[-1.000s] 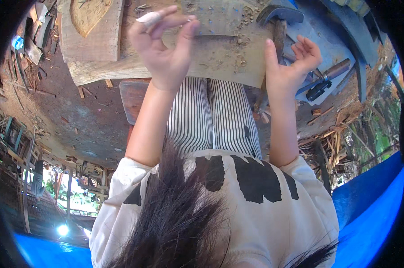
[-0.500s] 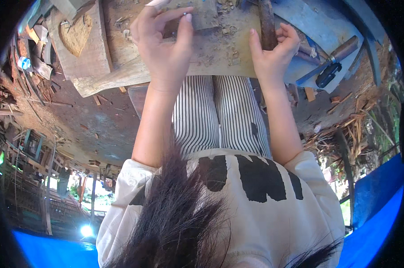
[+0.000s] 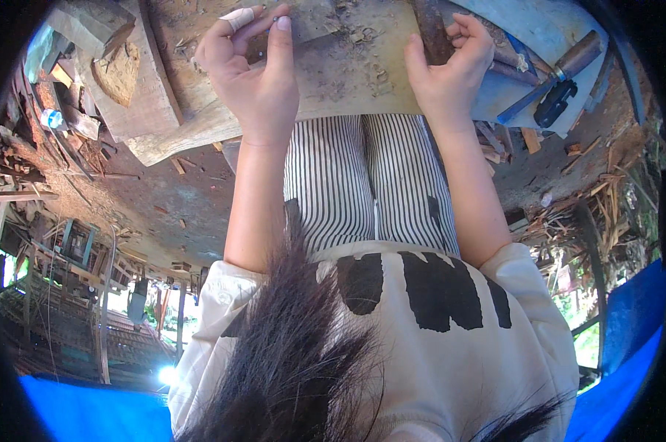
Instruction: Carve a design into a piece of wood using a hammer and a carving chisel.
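My left hand [image 3: 252, 88] is raised over the left part of a worn wooden board [image 3: 333, 81]. Its thumb and index finger pinch a tiny thing too small to name. A pale wrapping [image 3: 239, 18] circles one of its fingers. My right hand [image 3: 451, 77] is near a dark, rusty-brown bar [image 3: 430, 33], its thumb apart from its curled fingers and nothing visible in its grip. To its right lie a chisel-like tool [image 3: 577, 57] with a wooden handle and bluish blade, and a small black object [image 3: 555, 103].
At the left stands a wooden block [image 3: 152, 96] with a carved hollow [image 3: 118, 77], partly covered by a grey wood block [image 3: 93, 26]. Wood shavings [image 3: 362, 33] dot the board. Wood scraps [image 3: 613, 177] and a blue tarp [image 3: 628, 324] are at the right.
The view has shifted slightly. My left hand has moved a little to the left, still pinching. My right hand has risen slightly, its shape nearly the same.
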A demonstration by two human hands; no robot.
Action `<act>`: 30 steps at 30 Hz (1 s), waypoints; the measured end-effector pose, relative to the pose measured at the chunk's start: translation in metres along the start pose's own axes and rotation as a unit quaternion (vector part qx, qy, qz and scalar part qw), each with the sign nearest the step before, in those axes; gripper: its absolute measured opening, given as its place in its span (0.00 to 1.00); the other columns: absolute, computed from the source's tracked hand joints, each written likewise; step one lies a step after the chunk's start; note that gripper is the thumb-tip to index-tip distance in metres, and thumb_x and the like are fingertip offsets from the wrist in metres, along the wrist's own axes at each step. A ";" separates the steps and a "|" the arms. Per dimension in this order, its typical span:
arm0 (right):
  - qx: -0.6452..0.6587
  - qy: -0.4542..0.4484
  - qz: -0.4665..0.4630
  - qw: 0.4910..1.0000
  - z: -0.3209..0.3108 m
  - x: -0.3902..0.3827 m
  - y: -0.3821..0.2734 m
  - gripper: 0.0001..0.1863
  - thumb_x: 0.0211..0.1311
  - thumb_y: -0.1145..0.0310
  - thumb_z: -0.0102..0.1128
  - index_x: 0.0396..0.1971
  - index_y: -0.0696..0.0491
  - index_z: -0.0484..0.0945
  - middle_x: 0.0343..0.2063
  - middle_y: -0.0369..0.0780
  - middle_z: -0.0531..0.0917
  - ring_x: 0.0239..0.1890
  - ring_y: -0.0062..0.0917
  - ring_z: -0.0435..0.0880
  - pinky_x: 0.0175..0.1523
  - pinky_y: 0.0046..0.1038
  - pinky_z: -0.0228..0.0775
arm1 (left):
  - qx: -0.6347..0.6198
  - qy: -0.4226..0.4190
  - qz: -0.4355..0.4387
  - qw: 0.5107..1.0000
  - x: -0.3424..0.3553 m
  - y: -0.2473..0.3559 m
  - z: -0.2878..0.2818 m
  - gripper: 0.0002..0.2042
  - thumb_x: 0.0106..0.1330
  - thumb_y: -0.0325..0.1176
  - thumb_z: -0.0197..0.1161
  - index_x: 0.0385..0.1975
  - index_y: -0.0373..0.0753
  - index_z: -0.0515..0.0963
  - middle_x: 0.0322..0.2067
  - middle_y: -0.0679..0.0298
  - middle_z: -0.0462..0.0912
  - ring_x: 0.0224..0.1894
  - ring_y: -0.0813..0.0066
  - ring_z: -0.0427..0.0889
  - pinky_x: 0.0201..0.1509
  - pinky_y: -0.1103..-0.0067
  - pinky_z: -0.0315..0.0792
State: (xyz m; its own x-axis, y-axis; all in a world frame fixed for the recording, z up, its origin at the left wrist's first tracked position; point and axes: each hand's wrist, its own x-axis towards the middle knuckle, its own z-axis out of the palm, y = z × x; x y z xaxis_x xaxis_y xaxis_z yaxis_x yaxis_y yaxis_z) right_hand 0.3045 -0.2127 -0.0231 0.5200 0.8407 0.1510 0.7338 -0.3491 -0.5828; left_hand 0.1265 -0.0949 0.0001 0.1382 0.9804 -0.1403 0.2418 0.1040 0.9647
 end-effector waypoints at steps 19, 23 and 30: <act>0.120 -0.114 0.128 0.978 -0.065 0.020 -0.020 0.22 0.62 0.73 0.61 0.53 0.63 0.65 0.32 0.41 0.80 0.29 0.22 0.79 0.34 0.25 0.75 | 0.350 -0.067 0.259 0.898 0.026 0.003 -0.021 0.18 0.50 0.30 0.74 0.41 0.40 0.78 0.30 0.77 0.87 0.51 0.78 0.70 0.57 0.78 0.61; 0.356 -0.186 0.151 0.903 -0.092 0.029 -0.061 0.23 0.70 0.75 0.50 0.62 0.60 0.58 0.35 0.41 0.79 0.27 0.15 0.74 0.29 0.17 0.69 | 0.328 -0.067 0.257 0.906 0.028 0.005 -0.020 0.17 0.49 0.33 0.74 0.39 0.41 0.80 0.31 0.79 0.88 0.49 0.77 0.72 0.56 0.78 0.60; 0.228 -0.330 0.077 0.913 -0.084 0.011 -0.080 0.27 0.68 0.67 0.57 0.59 0.67 0.62 0.41 0.55 0.77 0.38 0.44 0.84 0.41 0.36 0.75 | 0.271 -0.059 0.215 0.936 0.024 -0.010 -0.021 0.17 0.48 0.32 0.74 0.39 0.40 0.80 0.34 0.78 0.88 0.48 0.76 0.73 0.58 0.77 0.58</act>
State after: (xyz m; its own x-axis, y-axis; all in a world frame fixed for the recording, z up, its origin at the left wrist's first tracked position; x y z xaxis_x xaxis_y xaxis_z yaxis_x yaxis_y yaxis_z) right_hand 0.2881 -0.2103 0.0922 0.1140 0.9153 -0.3864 0.3378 -0.4015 -0.8513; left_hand 0.1067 -0.0687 -0.0082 0.4330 0.8830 0.1812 0.5868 -0.4287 0.6869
